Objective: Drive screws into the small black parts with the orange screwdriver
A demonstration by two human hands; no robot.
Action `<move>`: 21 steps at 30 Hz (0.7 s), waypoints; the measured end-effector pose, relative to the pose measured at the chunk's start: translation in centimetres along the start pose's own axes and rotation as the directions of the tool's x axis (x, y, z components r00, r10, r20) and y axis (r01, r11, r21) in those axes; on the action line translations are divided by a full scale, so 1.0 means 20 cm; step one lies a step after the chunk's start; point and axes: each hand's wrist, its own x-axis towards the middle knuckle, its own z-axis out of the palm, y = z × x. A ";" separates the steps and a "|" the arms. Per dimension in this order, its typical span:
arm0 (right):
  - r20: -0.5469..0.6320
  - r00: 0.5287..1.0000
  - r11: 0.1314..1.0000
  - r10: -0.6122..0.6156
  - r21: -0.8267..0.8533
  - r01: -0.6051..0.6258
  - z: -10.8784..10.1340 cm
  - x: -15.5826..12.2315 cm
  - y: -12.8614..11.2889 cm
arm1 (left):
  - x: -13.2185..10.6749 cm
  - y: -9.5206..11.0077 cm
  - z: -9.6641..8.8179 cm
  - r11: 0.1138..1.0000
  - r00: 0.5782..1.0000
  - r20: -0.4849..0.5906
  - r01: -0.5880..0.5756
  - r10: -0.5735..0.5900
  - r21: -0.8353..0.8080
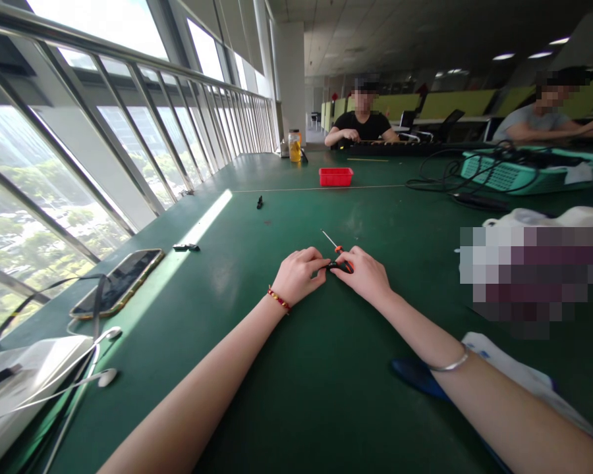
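Observation:
Both my hands meet at the middle of the green table point(257, 368). My left hand point(299, 273) is curled, its fingertips pinching one end of a small black part point(337, 266). My right hand point(363, 273) is curled too and pinches the other end of the same part. A small screwdriver point(332, 242) with a red and black handle lies right behind the fingers, its thin shaft pointing away to the left. What the black part is I cannot make out.
A phone point(118, 282), white earphones point(106, 376) and a white box point(24, 388) lie at the left. Small black pieces point(186, 247) point(259, 202), a red tray point(335, 176), a yellow jar point(294, 146) and a teal basket point(514, 172) with cables stand farther off. Two people sit at the far end.

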 end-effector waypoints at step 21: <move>-0.087 0.966 0.938 -0.244 0.231 0.258 -0.02 -0.01 0.04 | 0.01 0.01 -0.02 0.978 0.994 -0.018 0.101 -0.106 -0.183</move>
